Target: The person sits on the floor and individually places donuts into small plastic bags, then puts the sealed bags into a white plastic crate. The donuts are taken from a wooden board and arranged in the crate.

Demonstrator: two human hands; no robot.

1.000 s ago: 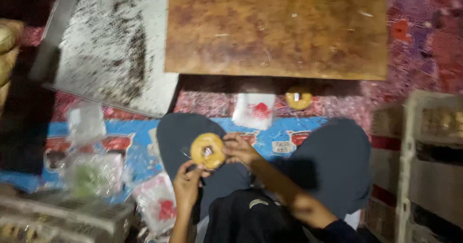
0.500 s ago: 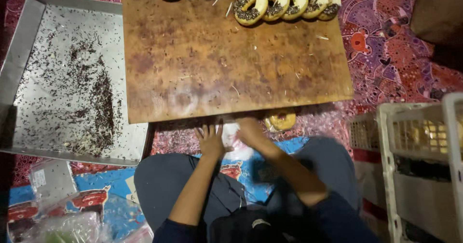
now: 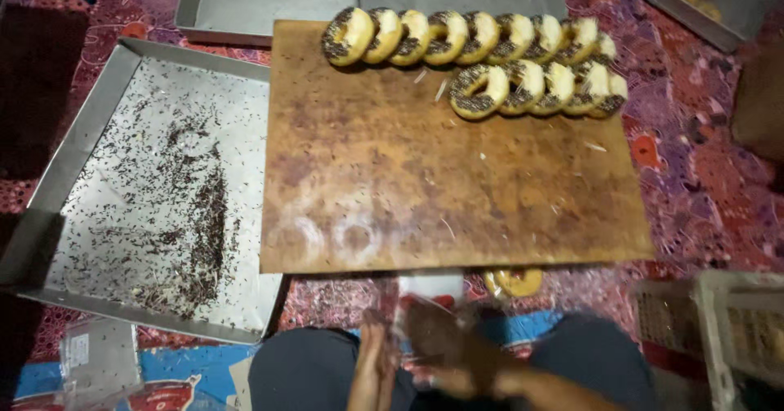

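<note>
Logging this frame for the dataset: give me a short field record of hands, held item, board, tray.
left hand: at lap, beside the clear bag, grip unclear
right hand: blurred, on clear bag
wooden board: two rows of sprinkled donuts at far edge
metal tray: left of board, holds loose chocolate sprinkles
plain donut: on floor at board's near edge

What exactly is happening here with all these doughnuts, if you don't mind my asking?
A person sits on the floor behind a wooden board with two rows of sprinkle-topped doughnuts along its far edge. Both hands are low in front of the lap: the left hand and right hand are together at a clear plastic packet, though blur hides the grip. One plain doughnut lies under the board's near edge. A metal tray of chocolate sprinkles sits alongside.
</note>
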